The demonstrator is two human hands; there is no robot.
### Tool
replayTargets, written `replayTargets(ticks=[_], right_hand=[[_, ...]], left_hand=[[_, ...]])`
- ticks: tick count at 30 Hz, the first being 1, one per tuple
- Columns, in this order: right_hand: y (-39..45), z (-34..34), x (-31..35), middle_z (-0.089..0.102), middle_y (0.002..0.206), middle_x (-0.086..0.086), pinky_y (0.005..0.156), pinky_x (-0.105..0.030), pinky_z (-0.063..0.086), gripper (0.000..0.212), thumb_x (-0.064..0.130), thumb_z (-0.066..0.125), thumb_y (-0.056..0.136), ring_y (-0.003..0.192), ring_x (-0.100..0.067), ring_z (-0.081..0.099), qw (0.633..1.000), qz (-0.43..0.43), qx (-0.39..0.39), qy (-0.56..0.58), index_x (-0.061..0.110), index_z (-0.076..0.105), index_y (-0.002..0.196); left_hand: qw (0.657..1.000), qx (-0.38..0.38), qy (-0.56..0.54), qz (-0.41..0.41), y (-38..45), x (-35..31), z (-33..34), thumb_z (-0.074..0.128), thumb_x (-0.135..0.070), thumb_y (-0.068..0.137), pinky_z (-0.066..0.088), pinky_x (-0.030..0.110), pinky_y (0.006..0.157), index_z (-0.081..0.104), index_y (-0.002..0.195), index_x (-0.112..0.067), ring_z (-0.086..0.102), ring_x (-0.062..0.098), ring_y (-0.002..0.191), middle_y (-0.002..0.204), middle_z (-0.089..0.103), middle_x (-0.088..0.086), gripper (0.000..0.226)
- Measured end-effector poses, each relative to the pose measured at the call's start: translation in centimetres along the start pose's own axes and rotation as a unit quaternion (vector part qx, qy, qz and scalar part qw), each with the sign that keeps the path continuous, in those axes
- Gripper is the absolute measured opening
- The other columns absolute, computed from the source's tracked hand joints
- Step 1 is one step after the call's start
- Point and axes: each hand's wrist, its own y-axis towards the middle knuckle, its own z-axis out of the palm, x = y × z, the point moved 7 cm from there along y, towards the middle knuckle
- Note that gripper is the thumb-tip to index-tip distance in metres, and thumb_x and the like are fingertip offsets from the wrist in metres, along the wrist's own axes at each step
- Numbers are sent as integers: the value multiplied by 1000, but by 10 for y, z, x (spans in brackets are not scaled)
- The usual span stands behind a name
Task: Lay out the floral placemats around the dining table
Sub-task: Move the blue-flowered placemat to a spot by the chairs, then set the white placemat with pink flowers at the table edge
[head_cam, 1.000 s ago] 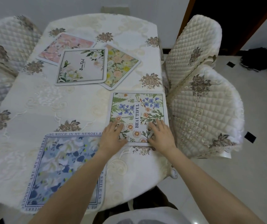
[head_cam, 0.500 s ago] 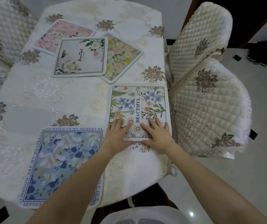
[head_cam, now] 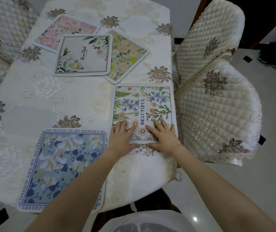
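Two bare hands lie flat on the near end of the wildflower placemat [head_cam: 142, 113], the one printed BEAUTIFUL with blue blossoms, orange daisies and green ferns. The left hand [head_cam: 121, 138] presses palm down on the mat's near left corner, fingers spread and pointing away from the body, thumb along the near edge. The right hand [head_cam: 164, 137] does the same on the near right corner, fingers splayed over the daisy print. Neither hand grasps anything; both are open and simply rest on the fabric.

That mat sits at the table's right edge, directly beside a quilted cream chair [head_cam: 217, 113]. Just to its left, at the near edge of the table, lies the blue floral placemat [head_cam: 63, 164] bordered with lettering, its near edge hanging slightly over the rim; the left forearm crosses above its right side.

Toward the far end three more mats overlap in a loose cluster: a white placemat [head_cam: 83, 56] with pale flowers and script lies on top, covering a corner of the pink placemat [head_cam: 67, 30] behind it to the left and part of the yellow-green placemat [head_cam: 127, 54] turned at an angle on its right.

All five rest on the embroidered cream tablecloth [head_cam: 33, 101] with brown flower motifs. A second quilted chair [head_cam: 207, 36] stands behind the first on the right, and further quilted chair backs [head_cam: 5, 22] show on the left.
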Motion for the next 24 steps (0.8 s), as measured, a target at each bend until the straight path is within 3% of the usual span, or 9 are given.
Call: replayTargets(ticks=[5,12,18,24], right_hand=[[0,-6,5,3,160,1,114,-62,2,79,64,53,79,147,-29,-6,1000,4,3,14,44,14,144],[0,-44,23,21,157,-3,118,-51,11,63,52,45,91,146,-24,11,995,-5,-81,58,30,22,146],[4,-84,65,33,152,-2,116,-47,17,58,49,43,93,143,-26,21,986,-54,-150,49,26,29,144],[22,-107,129,37,150,-2,115,-46,23,56,46,45,93,140,-25,27,977,-116,-173,47,24,32,143]], left_hand=[[1000,16,-14,-15,0,-4,-6,59,-59,78,10,52,118,10,147,-38,2,32,146,159,10,10,87],[985,-73,-154,-24,-13,-7,-46,59,-33,88,38,41,105,38,139,-14,43,29,127,140,47,11,59],[973,-180,-142,-20,-39,12,-100,55,-34,90,42,39,98,45,134,-15,48,27,119,131,54,7,49],[962,-237,-121,-56,-75,64,-137,52,-36,92,42,39,98,45,134,-13,48,27,119,130,55,8,49]])
